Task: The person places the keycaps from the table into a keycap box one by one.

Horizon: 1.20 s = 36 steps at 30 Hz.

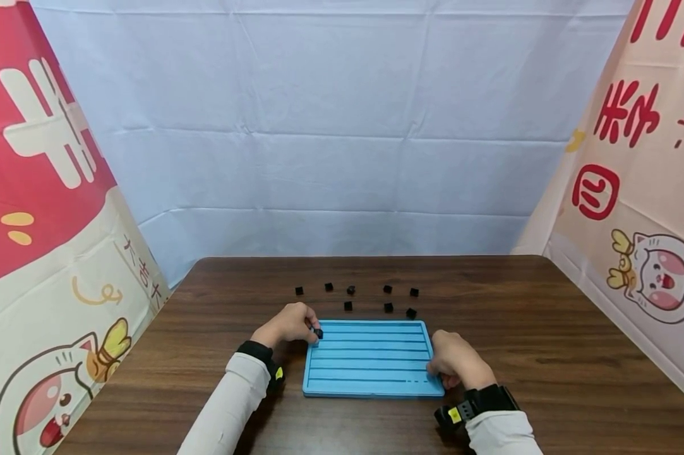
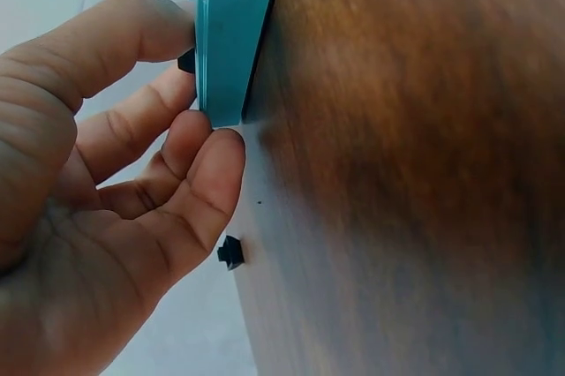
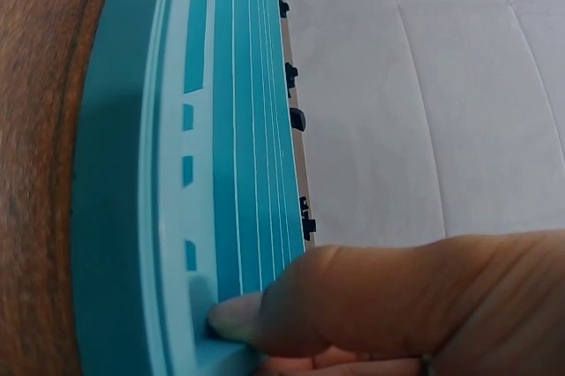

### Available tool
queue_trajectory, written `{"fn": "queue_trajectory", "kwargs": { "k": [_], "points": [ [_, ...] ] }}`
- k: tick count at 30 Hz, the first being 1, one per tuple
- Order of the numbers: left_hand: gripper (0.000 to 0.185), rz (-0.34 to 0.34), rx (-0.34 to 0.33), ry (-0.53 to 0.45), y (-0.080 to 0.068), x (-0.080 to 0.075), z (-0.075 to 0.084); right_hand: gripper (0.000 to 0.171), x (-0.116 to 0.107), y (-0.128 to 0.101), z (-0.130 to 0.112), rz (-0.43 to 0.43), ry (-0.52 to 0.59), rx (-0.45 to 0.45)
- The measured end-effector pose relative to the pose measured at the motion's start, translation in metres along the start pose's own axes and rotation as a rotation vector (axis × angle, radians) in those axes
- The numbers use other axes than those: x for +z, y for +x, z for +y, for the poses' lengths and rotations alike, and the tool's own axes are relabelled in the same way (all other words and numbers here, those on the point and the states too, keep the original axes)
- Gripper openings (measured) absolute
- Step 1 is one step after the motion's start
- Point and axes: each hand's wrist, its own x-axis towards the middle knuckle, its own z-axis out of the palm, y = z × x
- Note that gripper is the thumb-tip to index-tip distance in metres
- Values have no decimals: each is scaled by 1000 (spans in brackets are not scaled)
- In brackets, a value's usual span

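Note:
A light-blue grooved board [image 1: 370,364] lies flat on the table, its long slots running left to right. At its far left corner my left hand [image 1: 287,324] pinches a small black block [image 1: 318,333] between thumb and fingers. In the left wrist view that block [image 2: 186,61] is mostly covered by the thumb, close against the board's face. My right hand [image 1: 460,360] grips the board's near right corner. Its thumb [image 3: 256,319] presses on the top face in the right wrist view, while the other fingers are partly hidden at the edge.
Several loose black blocks [image 1: 388,308] are scattered on the brown wooden table [image 1: 234,278] just beyond the board's far edge. A pale cloth [image 1: 330,170] hangs behind the table. Printed sheets [image 1: 654,278] flank it on both sides.

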Motion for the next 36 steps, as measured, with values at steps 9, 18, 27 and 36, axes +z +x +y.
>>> {"fn": "queue_trajectory", "kwargs": {
  "k": [9, 18, 27, 36],
  "points": [
    [19, 5, -10, -11, -1, 0, -1, 7, -1, 1, 3, -41, 3, -5],
    [27, 56, 51, -5, -2, -2, 0, 7, 0, 2, 4, -34, 7, -8],
    [33, 165, 114, 102, -2, -6, 9, 7, 0, 1, 2, -25, 9, -9],
    [35, 211, 108, 210, -1, -12, 22, 7, -1, 2, 3, -39, -4, -7]
  ]
}}
